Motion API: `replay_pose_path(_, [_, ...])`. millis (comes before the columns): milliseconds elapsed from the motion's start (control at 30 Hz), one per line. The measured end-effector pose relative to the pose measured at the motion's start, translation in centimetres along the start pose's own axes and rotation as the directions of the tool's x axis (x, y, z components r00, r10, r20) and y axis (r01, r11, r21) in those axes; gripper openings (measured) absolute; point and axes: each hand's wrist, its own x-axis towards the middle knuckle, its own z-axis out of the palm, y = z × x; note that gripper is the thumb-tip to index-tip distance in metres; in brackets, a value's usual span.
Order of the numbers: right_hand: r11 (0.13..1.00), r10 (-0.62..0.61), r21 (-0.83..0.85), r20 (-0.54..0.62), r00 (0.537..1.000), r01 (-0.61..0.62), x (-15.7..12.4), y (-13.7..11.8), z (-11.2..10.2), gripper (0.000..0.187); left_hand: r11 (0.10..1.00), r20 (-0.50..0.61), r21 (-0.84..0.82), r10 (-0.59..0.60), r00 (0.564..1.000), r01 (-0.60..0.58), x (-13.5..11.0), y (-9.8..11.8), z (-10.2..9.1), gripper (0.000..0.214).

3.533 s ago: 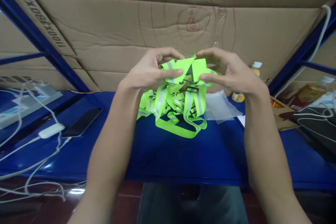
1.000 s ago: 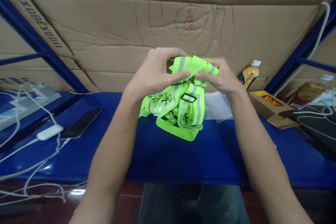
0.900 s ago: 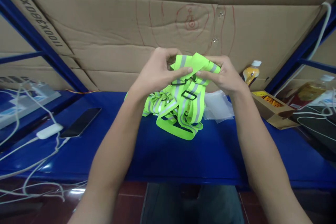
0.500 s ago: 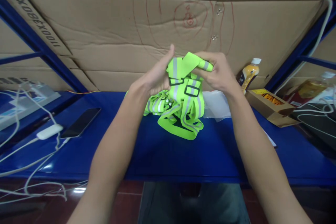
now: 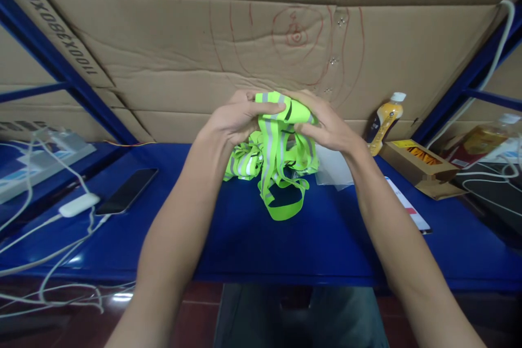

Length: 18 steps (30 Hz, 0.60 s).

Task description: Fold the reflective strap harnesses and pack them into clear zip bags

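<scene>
As they're held, reflective straps point(image 5: 268, 144) hang lengthwise downward.

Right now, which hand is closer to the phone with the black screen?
Left. The left hand holds neon-green reflective straps to the right of the black-screened phone; the right hand grips them farther right.

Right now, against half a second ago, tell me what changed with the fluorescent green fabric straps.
The left hand has brought its raised thumb down onto the straps; the right hand has shifted leftward, still gripping. The black rectangular buckles no longer show clearly. The black rectangular phone lies unmoved.
</scene>
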Motion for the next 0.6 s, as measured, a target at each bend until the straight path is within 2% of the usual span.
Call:
replay_pose_path(100, [0.997,0.078,0.013,-0.103,0.992,-0.077,0.2,-0.1,0.6,0.064,0.995,-0.008,0.092,0.047,0.999,-0.046,-0.1,-0.2,0.1,0.039])
replay_pose_path(167, [0.989,0.147,0.009,-0.200,0.969,-0.148,0.4,-0.4,0.9,0.067,0.968,0.024,0.211,0.133,0.991,-0.135,0.0,-0.3,0.1,0.046])
replay_pose_path(267, [0.971,0.231,0.013,-0.318,0.920,-0.239,0.5,-0.4,1.3,0.075,0.879,0.133,0.350,0.296,0.946,-0.324,0.2,-0.5,0.5,0.052])
replay_pose_path(367, [0.959,0.270,0.016,-0.367,0.890,-0.284,0.4,-0.1,1.6,0.078,0.802,0.221,0.415,0.369,0.903,-0.429,0.6,-1.1,1.0,0.052])
replay_pose_path(400, [0.956,0.275,0.012,-0.382,0.882,-0.293,0.4,0.0,1.7,0.078,0.795,0.229,0.424,0.370,0.900,-0.435,0.7,-1.3,1.2,0.054])
replay_pose_path(467, [0.952,0.272,-0.015,-0.425,0.863,-0.307,0.3,0.1,1.7,0.078,0.829,0.210,0.408,0.322,0.923,-0.382,0.7,-1.8,1.7,0.056])
replay_pose_path(533, [0.947,0.252,-0.062,-0.462,0.850,-0.315,0.3,0.0,1.7,0.078,0.900,0.186,0.353,0.201,0.962,-0.257,0.6,-2.0,2.1,0.053])
replay_pose_path(600, [0.945,0.227,-0.105,-0.475,0.850,-0.311,0.3,-0.2,1.8,0.078,0.940,0.178,0.303,0.106,0.978,-0.157,0.3,-2.0,2.3,0.053])
